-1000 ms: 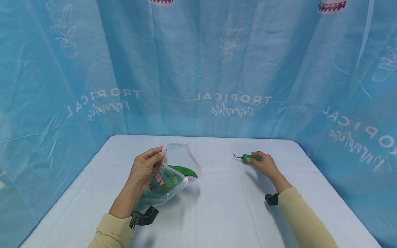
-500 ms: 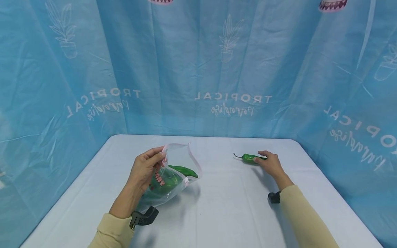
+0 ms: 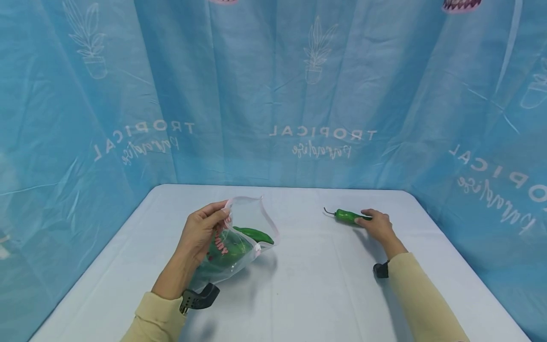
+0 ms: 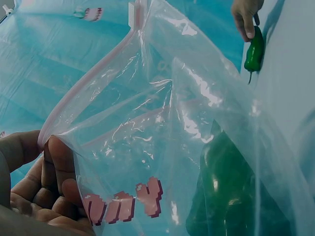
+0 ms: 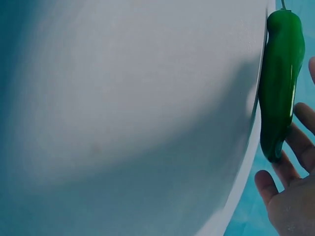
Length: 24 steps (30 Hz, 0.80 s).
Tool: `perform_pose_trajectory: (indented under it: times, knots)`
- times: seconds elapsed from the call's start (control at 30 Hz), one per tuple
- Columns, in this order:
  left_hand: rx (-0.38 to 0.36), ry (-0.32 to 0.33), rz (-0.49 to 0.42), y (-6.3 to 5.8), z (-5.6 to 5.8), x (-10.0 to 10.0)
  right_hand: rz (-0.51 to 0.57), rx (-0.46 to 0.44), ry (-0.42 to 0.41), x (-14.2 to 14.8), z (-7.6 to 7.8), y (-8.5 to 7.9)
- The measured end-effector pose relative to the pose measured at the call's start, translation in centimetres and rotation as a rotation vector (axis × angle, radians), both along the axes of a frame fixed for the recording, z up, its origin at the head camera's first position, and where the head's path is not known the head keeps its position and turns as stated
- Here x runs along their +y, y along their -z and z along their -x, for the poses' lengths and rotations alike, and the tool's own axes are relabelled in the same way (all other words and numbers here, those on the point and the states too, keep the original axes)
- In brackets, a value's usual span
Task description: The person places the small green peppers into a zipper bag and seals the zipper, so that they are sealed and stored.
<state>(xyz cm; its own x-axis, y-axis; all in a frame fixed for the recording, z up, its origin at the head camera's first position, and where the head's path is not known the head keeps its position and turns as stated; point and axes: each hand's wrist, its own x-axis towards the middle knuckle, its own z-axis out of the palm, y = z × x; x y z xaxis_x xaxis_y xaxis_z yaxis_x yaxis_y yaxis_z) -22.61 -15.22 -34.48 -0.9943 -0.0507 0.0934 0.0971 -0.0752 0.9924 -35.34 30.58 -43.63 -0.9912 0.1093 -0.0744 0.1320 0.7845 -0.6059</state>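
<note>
My left hand [image 3: 201,233] pinches the pink-edged rim of a clear zip bag [image 3: 237,271] and holds its mouth open. Inside lie several green peppers [image 3: 255,234], one of them near the opening. Pink lettering [image 4: 150,196] marks the bag, and a white slider [image 4: 135,15] sits on its zip. On the right of the table a long green chili pepper [image 3: 345,216] lies with its thin stem pointing left. My right hand [image 3: 378,228] is at the tip end of this pepper. In the right wrist view its fingers [image 5: 300,145] are spread beside the tip, the thumb apart.
A white cloth covers the table [image 3: 307,285]. Blue printed curtains [image 3: 333,95] stand along its back and both sides. A black wrist camera [image 3: 200,298] sits on the left wrist, another camera [image 3: 380,270] on the right one.
My right hand has drawn back to the right along the chili pepper, from its middle to its tip, and loosened its grip. The left hand and bag stay in place.
</note>
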Motion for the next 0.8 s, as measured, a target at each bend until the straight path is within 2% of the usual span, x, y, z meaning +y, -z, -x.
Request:
perform_pose_trajectory:
  times: [0.37,0.6,0.8]
  knots:
    - [0.002,0.010,-0.011,0.12,0.05,0.01,0.031,-0.043,-0.031,0.56,-0.48,0.29]
    - [0.005,0.009,-0.009,0.15,0.05,0.03,0.073,-0.081,0.015,0.60,-0.54,0.51]
    - [0.005,0.007,-0.010,0.18,0.05,0.02,0.081,-0.069,0.031,0.70,-0.53,0.65]
